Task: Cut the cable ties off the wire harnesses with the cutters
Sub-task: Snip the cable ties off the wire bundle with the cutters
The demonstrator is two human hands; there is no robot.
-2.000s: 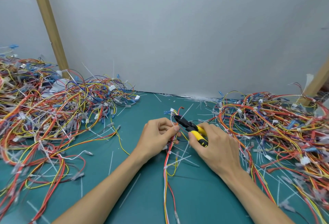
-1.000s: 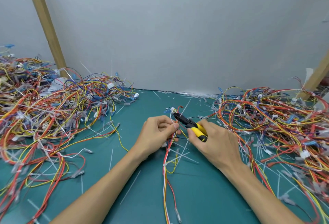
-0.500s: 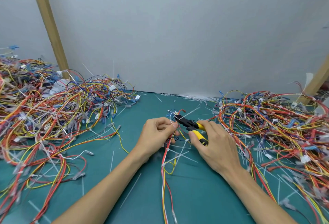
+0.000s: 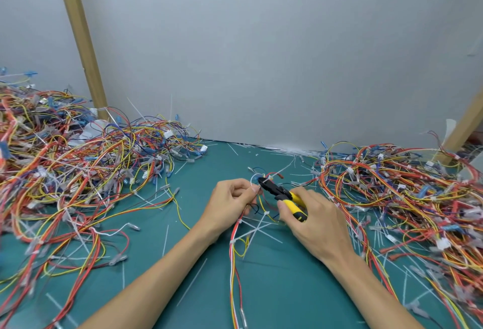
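A thin wire harness (image 4: 234, 255) of red, yellow and white wires runs from the lower edge up the teal mat (image 4: 282, 289) to my hands. My left hand (image 4: 230, 204) pinches its upper end. My right hand (image 4: 313, 221) grips the yellow-handled cutters (image 4: 285, 196), whose black jaws point up-left at a white cable tie (image 4: 269, 178) on the harness tip. More white ties (image 4: 252, 232) stick out of the harness below my hands.
A big tangle of harnesses (image 4: 68, 169) fills the left side and another pile (image 4: 407, 198) fills the right. Cut white tie pieces litter the mat and lie along the grey wall (image 4: 274, 146). Wooden posts (image 4: 81, 41) stand at the back left and far right.
The cutters' jaws have shifted slightly up and left along the harness tip. Both hands stay close together in the same spot.
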